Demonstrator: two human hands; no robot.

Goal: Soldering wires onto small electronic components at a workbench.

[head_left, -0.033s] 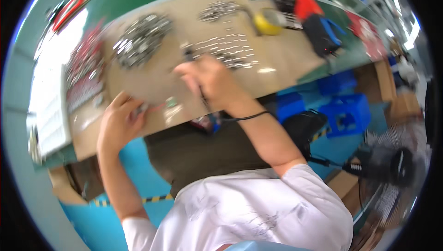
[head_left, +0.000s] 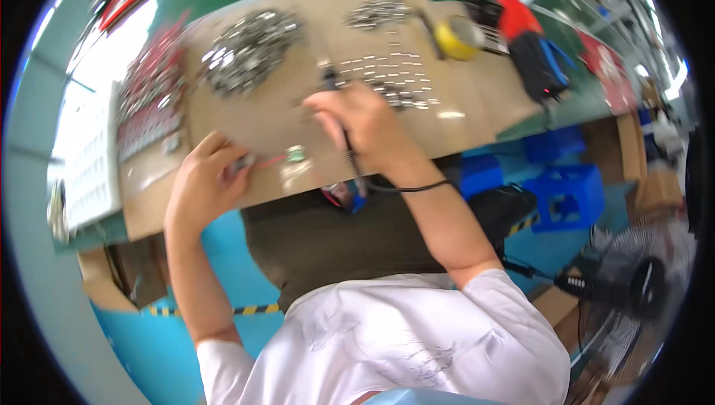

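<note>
My right hand (head_left: 365, 123) is closed around a soldering iron (head_left: 328, 76), a dark pen-shaped tool with a pale metal end and a black cord trailing back along my forearm. The iron's end points away from me over the brown work surface, left of several rows of small silver metal pieces (head_left: 387, 70). Near the front edge, my left hand (head_left: 206, 185) pinches a small part that its fingers mostly hide. A thin red wire (head_left: 272, 160) runs from there toward a small green piece (head_left: 296, 153). Motion blur softens the details.
Left of centre lies a big heap of shiny metal parts (head_left: 249, 49), with a smaller pile (head_left: 378, 13) farther back. Red trays of parts (head_left: 153, 85) and a white rack (head_left: 93, 155) line the left side. Yellow tape (head_left: 457, 38) and a black-and-blue device (head_left: 535, 66) stand right. A fan (head_left: 633, 278) is at lower right.
The whole view has shifted, so the table and its contents appear farther right. Both hands keep their grips and stay at nearly the same places over the table.
</note>
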